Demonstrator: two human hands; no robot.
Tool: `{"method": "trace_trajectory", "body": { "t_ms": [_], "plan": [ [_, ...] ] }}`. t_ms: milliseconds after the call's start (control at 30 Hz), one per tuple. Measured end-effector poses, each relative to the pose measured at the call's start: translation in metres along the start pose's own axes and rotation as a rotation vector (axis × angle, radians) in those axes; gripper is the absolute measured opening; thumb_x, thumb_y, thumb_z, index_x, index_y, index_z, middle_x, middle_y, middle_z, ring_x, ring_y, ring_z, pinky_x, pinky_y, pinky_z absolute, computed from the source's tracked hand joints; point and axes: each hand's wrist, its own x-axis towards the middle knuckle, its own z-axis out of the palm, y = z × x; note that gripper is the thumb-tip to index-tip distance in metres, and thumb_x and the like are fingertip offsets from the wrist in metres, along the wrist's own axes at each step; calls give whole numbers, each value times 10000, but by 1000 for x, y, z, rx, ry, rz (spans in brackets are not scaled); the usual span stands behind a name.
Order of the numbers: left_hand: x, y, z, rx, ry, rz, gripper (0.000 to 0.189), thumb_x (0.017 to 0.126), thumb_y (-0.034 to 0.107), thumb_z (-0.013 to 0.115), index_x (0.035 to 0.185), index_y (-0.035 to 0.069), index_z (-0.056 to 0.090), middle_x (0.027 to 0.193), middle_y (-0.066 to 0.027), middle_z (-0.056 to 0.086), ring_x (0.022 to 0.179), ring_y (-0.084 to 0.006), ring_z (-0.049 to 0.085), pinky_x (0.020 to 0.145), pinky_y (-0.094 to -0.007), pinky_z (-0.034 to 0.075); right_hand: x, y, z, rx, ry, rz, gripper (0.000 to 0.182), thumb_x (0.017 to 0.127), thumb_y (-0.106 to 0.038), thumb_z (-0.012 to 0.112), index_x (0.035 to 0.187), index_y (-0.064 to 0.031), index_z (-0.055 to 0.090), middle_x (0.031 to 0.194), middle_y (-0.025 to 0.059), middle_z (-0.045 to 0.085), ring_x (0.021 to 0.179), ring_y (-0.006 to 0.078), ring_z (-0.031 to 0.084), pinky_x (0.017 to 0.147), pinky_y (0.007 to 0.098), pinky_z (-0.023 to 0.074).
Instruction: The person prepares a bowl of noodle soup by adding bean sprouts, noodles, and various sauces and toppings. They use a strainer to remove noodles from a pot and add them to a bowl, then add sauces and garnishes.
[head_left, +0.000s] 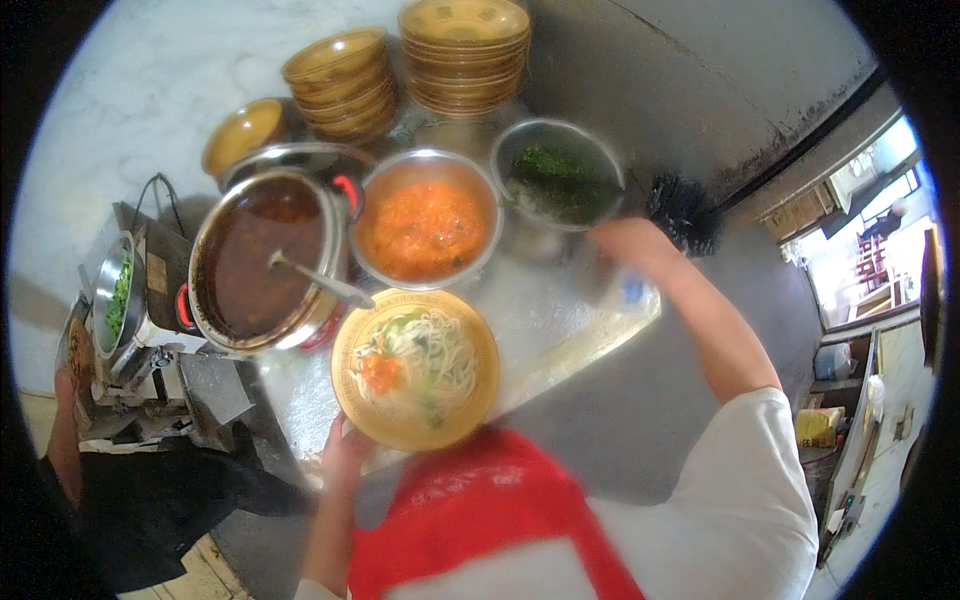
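My left hand (346, 454) holds a yellow bowl (491, 367) from below its near left rim. White noodles (439, 352) with green leaves lie in it, with an orange-red topping (381, 373) on one side. My right hand (626, 244) is blurred at the near right rim of a steel basin of chopped greens (551, 161); its fingers are hidden, so I cannot tell whether it grips anything. Beyond the noodle bowl stands a steel basin of orange-red sauce (427, 225). To its left, a pot of dark brown broth (259, 262) has a ladle (322, 281) resting in it.
Stacked yellow bowls (465, 60) stand at the back, beside a shorter stack (341, 90). A single bowl (244, 139) leans near the pot. At left, another person's hand (66, 381) is near a basin of cut greens (118, 296). A doorway (870, 240) opens far right.
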Motion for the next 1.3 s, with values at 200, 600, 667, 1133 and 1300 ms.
{"method": "trace_trajectory", "body": {
  "t_ms": [200,600,667,1133,1300],
  "plan": [
    [-15,-2,13,135,63,47,445,833,343,340,1220,126,298,1071,-153,483,826,-217,520,625,-278,396,21,9,12,-147,38,-41,250,656,-14,487,899,-35,542,736,120,575,714,259,568,598,351,455],
    [-13,-6,-1,94,26,13,485,828,356,313,1251,135,227,1155,-184,413,962,-261,474,759,-335,378,49,28,70,1299,665,250,272,853,-171,385,1060,-24,486,1052,103,520,910,198,543,772,267,382],
    [-18,-5,1,204,41,38,500,823,378,321,1252,138,228,1155,-188,410,968,-268,470,788,-348,372,52,11,77,1019,672,194,264,851,-173,392,1070,-57,484,1055,117,517,922,211,536,785,283,381],
    [-28,-3,31,226,139,87,474,820,396,334,1212,131,306,1054,-177,481,818,-251,530,643,-324,411,28,15,81,1559,751,424,319,815,-140,398,1087,25,421,1122,112,438,936,236,530,920,303,285],
    [-38,-2,40,217,134,99,473,814,381,349,1224,152,290,1090,-175,443,831,-240,518,664,-318,416,40,21,84,1836,789,418,347,815,-152,395,1115,22,390,1151,120,410,944,258,523,955,328,244]
  ]
}}
